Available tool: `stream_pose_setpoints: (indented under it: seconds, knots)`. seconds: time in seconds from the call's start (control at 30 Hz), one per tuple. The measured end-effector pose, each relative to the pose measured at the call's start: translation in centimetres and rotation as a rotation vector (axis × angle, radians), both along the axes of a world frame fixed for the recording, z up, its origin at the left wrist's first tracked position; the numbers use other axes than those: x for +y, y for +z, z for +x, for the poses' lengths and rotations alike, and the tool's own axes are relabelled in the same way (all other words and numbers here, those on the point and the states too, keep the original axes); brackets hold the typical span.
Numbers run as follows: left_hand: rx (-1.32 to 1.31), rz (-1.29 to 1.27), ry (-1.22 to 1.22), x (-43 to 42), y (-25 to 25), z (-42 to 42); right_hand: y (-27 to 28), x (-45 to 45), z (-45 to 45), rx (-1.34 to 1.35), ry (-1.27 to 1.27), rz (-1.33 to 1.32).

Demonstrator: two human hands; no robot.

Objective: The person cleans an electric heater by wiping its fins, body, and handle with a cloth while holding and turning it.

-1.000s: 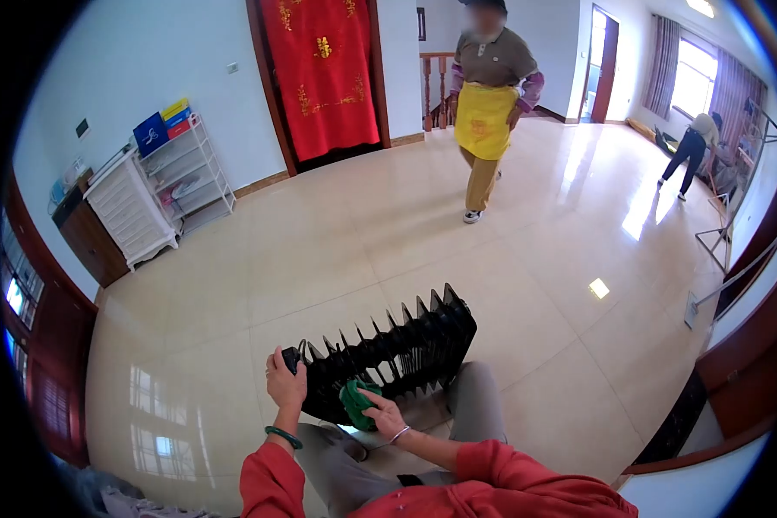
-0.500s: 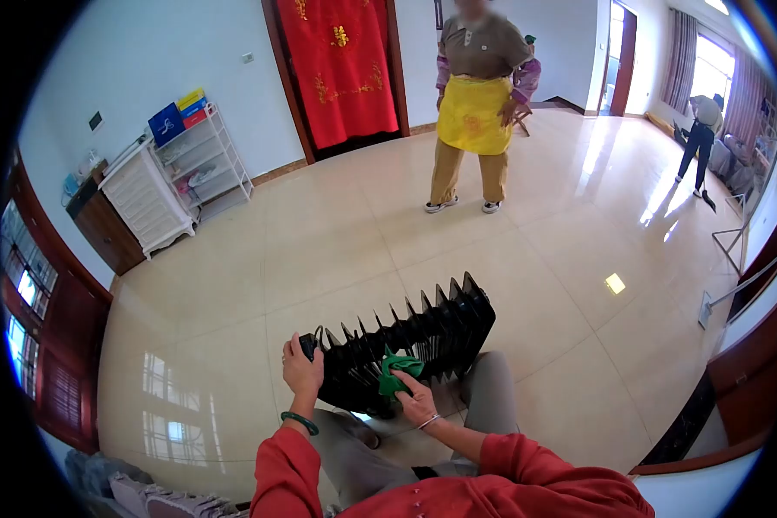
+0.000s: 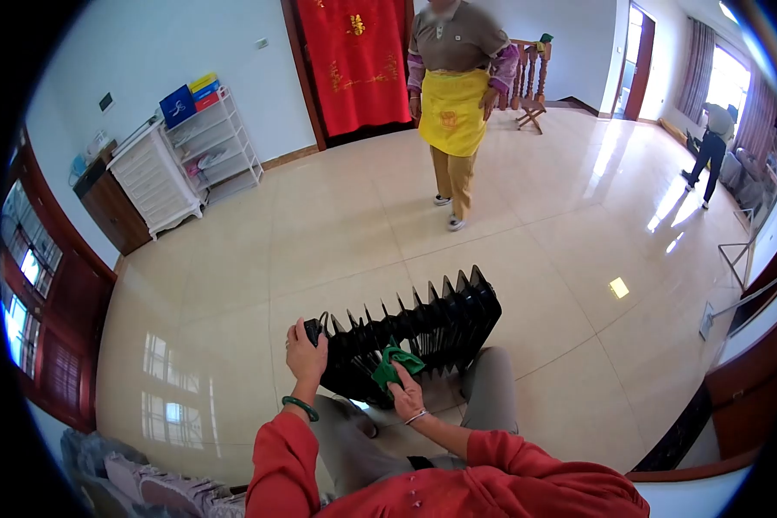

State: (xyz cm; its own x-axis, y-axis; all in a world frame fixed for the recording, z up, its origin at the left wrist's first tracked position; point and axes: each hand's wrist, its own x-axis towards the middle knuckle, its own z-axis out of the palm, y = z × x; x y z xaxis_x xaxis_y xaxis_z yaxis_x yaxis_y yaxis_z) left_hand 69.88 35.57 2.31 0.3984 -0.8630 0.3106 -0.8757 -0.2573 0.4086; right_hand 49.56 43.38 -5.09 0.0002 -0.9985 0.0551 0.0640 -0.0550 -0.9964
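A black finned oil heater (image 3: 445, 315) stands on the floor in front of my knees, its tall fins in a row from left to right. My left hand (image 3: 305, 356) is closed on the heater's left end, the fingers over its top corner. A crumpled green cloth (image 3: 395, 364) is in my right hand (image 3: 408, 399), pressed against the fins near the middle of the heater. The fingertips of that hand are partly hidden by the cloth. The heater's lower part is hidden behind my hands and legs.
A person in a yellow apron (image 3: 451, 108) is ahead on the tiled floor (image 3: 337, 233). Another person (image 3: 714, 147) bends by the window. A white shelf (image 3: 220, 138) and cabinet (image 3: 155, 177) line the left wall. A wooden stool (image 3: 531, 112) stands behind the first person.
The person in the apron has stepped to the left and nearer. My right hand and the cloth have shifted slightly along the fins. My left hand still holds the heater's left end.
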Motion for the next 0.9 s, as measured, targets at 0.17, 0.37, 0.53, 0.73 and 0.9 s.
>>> stream_pose_setpoints:
  seconds: [0.17,0.37,0.53,0.73,0.9]
  knots:
    - [0.001,-0.003,-0.001,0.0,0.1,-0.1,-3.4,-0.6,0.1,-0.022,0.006,0.156]
    - [-0.038,-0.011,-0.007,-0.2,-0.6,0.2,-6.7,-2.3,-0.3,0.04,0.054,0.224]
    - [-0.011,0.02,-0.011,0.0,0.4,-0.2,-10.6,-3.4,0.2,0.077,0.048,0.296]
    - [-0.044,-0.001,-0.022,0.3,0.3,-0.2,-19.6,-5.2,0.9,-0.165,0.01,0.684]
    - [-0.064,-0.041,-0.035,0.2,0.2,-0.2,-19.8,-6.2,0.3,0.043,0.057,0.754]
